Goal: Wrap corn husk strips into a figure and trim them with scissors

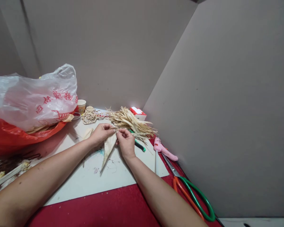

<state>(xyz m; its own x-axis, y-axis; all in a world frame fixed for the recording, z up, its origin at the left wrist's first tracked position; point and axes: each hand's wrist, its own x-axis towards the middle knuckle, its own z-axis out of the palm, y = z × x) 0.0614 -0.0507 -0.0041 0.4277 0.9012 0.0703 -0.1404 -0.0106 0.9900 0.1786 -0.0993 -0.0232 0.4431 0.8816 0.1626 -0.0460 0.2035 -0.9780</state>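
Note:
Between my hands hangs a pale dried husk leaf [109, 148], its pointed end toward me over the white board. My left hand [103, 134] pinches its upper edge between thumb and fingers. Close beside it, my right hand [126, 142] is closed on the top of the same leaf, thumb and forefinger together. Another pale husk piece [88, 133] lies just left of my left hand. Behind my hands is a bundle of dried straw-like strips [132, 123]. A green and black tool handle [140, 146] shows beside my right hand, its other end partly covered.
The white board [85, 186] rests on a red surface [104, 211]. Plastic bags [38, 101] stand at left, near a paper cup [81, 105] and coiled cord [91, 116]. At right lie a pink glue gun [164, 149] and large scissors [191, 189]. Grey walls [215, 94] enclose the back and right.

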